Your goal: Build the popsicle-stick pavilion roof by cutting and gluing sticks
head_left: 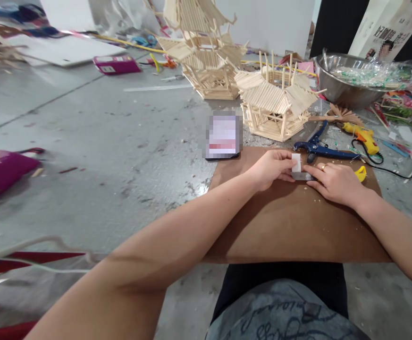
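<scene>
My left hand (273, 169) is closed, its thumb and fingers pinching a small white rectangular piece (296, 163) upright over the brown board (280, 231). Just right of it, my right hand (336, 183) rests low on the board with its fingers stretched forward and slightly apart. Its fingertips touch the end of a short greyish strip (301, 176) below the white piece; what lies under the palm is hidden. A yellow handle (360, 174) sticks out behind the right hand. Blue-handled cutters (324, 147) lie just beyond both hands.
A phone (222, 137) lies at the board's far left corner. Behind stand a small stick pavilion (276, 104) and a taller stick tower (209, 56). To the right are a yellow glue gun (363, 137) with its cord and a metal bowl (347, 92). Purple packs (115, 65) lie left.
</scene>
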A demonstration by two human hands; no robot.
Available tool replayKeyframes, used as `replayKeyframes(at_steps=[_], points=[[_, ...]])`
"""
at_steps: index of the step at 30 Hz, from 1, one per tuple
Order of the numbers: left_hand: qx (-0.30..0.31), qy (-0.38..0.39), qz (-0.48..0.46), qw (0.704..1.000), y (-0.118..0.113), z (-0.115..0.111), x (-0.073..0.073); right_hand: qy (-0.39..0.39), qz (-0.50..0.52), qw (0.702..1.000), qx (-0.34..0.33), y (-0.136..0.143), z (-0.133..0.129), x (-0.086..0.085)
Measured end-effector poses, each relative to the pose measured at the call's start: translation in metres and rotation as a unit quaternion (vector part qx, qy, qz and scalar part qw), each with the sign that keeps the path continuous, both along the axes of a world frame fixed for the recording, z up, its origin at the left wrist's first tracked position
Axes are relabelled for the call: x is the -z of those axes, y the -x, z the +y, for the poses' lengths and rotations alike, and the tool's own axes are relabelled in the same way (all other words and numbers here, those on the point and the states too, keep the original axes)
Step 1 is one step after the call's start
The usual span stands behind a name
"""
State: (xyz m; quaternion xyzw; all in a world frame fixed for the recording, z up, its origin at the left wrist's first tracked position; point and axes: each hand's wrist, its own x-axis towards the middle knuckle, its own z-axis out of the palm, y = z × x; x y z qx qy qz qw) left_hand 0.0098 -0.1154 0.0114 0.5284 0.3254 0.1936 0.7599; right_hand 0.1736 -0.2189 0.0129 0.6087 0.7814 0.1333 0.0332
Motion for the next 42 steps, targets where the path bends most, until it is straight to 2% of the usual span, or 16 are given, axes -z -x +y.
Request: replayKeyframes(at_steps=[12, 25, 34, 42], points=[[0.015, 0.010, 0.013, 1.000, -0.003, -0.006, -0.001, -0.005, 0.004, 1.000, 0.022, 0.003, -0.002, -0.002], [-0.050, 0.006, 0.010, 0.999, -0.007, -0.011, 0.003, -0.019, 0.012, 0.999, 0.037, 0.006, 0.000, 0.001], [-0.052, 0.010, 0.017, 0.998, -0.007, -0.012, 0.002, -0.018, 0.029, 0.999, 0.036, 0.000, -0.002, 0.003], [-0.064, 0.003, 0.021, 0.998, -0.008, -0.013, 0.003, -0.018, 0.027, 0.999, 0.042, 0.006, 0.002, 0.003]])
